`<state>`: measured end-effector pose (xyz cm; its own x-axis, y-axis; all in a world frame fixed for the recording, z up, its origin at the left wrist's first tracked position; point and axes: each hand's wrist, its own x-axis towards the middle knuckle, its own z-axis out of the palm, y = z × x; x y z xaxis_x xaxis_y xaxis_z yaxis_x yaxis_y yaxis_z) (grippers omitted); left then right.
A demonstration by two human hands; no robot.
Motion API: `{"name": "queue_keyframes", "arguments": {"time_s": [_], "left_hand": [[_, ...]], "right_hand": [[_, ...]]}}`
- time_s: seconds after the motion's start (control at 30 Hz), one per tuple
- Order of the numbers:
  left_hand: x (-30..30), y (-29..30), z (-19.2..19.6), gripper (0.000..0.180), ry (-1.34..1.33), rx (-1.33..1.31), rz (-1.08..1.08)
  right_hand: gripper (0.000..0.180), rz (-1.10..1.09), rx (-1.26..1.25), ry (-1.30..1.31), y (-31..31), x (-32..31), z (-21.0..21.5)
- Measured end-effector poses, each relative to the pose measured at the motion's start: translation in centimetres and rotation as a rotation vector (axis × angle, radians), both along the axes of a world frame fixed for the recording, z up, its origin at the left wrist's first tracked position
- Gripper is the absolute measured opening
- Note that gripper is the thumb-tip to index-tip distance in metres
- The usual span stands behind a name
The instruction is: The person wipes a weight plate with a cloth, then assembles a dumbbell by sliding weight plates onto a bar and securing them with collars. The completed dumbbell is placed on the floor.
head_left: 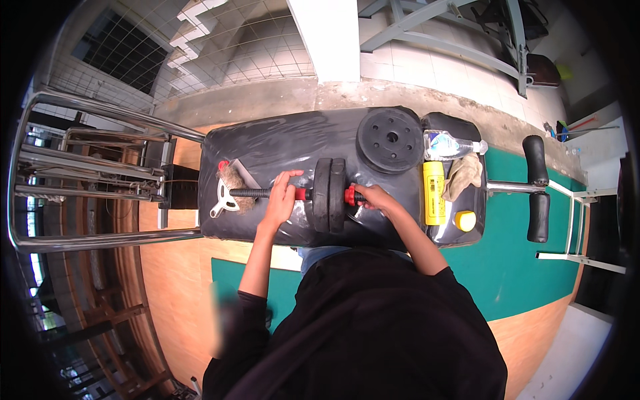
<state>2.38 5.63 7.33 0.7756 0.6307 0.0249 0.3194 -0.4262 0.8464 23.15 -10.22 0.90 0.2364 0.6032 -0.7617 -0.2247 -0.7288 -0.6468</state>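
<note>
A dumbbell lies across the black padded bench [267,133], with two black weight plates [329,195] on its threaded bar [249,193] and red collars on both sides. My left hand [280,201] lies over the bar just left of the plates, its fingers stretched out beyond it. My right hand [375,199] is closed round the bar's right end, against the red nut [350,195]. By the bar's left end are a white three-armed piece [223,200], a brown fibrous scouring pad [233,181] and a grey flat strip [248,173].
A round black weight plate [391,139] lies beyond my right hand. Farther right are a clear bottle [453,145], a yellow bottle [435,193], a beige glove or cloth [463,177] and a yellow cap [465,221]. Metal rails [120,239] adjoin the bench's left end.
</note>
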Motion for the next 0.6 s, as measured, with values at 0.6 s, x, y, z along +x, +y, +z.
{"name": "queue_keyframes", "arguments": {"time_s": [0.6], "left_hand": [[-0.9,2.6,-3.2,0.021,0.638,0.522,-0.188]], "right_hand": [[0.060,0.484,0.715,-0.738,-2.2,2.1,4.8]]}}
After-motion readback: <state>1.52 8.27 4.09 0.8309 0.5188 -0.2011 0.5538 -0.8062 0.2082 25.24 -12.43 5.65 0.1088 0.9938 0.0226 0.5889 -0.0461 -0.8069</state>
